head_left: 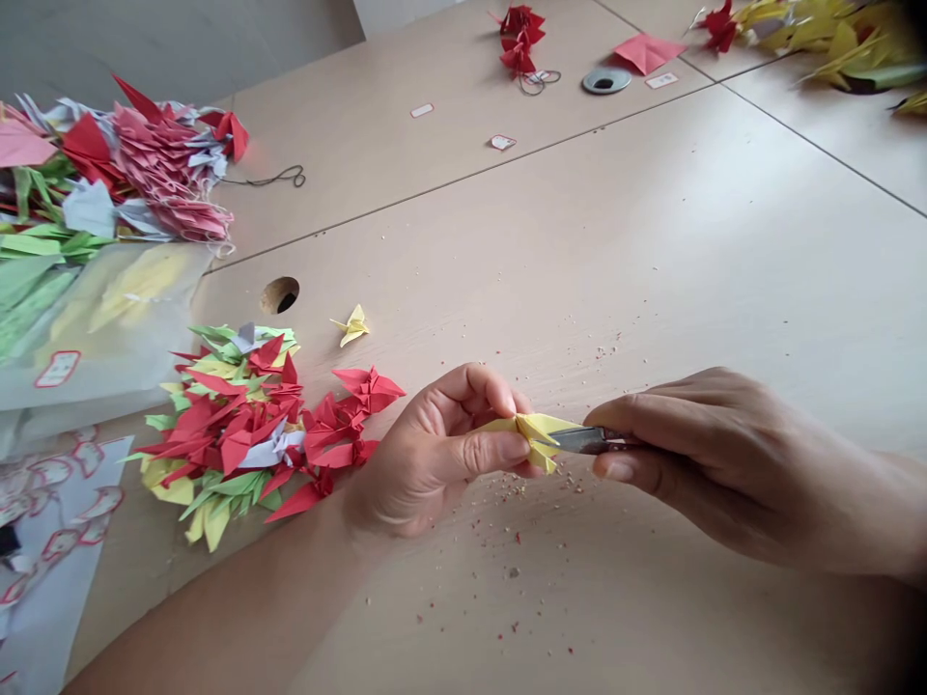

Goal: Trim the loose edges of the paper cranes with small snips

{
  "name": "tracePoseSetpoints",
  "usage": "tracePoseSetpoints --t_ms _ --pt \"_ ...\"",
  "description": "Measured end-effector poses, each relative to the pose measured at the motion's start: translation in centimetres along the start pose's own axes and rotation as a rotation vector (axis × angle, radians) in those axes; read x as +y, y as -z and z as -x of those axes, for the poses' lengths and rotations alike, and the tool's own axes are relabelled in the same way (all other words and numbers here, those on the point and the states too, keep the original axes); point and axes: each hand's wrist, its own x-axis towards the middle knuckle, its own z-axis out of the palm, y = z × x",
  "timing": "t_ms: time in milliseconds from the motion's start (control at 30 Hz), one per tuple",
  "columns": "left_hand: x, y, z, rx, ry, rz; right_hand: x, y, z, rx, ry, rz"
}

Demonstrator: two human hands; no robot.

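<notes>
My left hand (463, 449) pinches a yellow paper crane (540, 430) between thumb and fingers. A small, flat grey metal tool (575, 440) sits in my right hand (714, 473), gripped by thumb and forefinger. Its tip meets the crane's underside between the folded points; most of the tool is hidden in the hand, so its kind does not show. Left of my left hand lies a pile of red, green, yellow and white paper cranes (238, 425). One more yellow crane (352, 326) rests apart, above that pile.
Paper crumbs (518, 487) dot the tabletop (724, 241) around my hands. Strung cranes (152, 159) and a plastic bag (145, 319) are at left, above a sheet of labels (87, 541). A round hole (280, 294) opens nearby. Red cranes (519, 39) and a metal ring (606, 80) lie far back.
</notes>
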Motion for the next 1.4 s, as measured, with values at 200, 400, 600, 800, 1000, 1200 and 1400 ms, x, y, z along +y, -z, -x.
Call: tracePoseSetpoints --t_ms 200,400,600,800,1000,1200,1400 --pt "-0.02 0.04 0.03 -0.004 -0.007 0.008 -0.10 0.33 0.14 -0.012 -0.004 -0.015" --pt "-0.07 0.01 0.03 -0.007 -0.013 0.006 -0.18 0.09 0.22 -0.021 -0.006 -0.014" --pt "-0.03 0.00 -0.03 0.004 -0.006 0.007 -0.37 0.17 0.05 -0.003 -0.003 0.007" --pt "-0.12 0.00 0.03 0.011 -0.007 -0.006 -0.39 0.15 0.10 -0.005 -0.012 0.009" --pt "-0.03 -0.07 0.02 0.013 -0.005 -0.007 -0.16 -0.11 0.37 -0.005 -0.014 0.011" --pt "0.00 -0.25 -0.02 0.034 -0.007 -0.029 -0.17 0.00 0.22 -0.005 -0.017 0.021" --pt "-0.09 -0.11 0.06 0.030 -0.003 -0.009 -0.08 0.13 0.09 -0.005 -0.021 0.004"
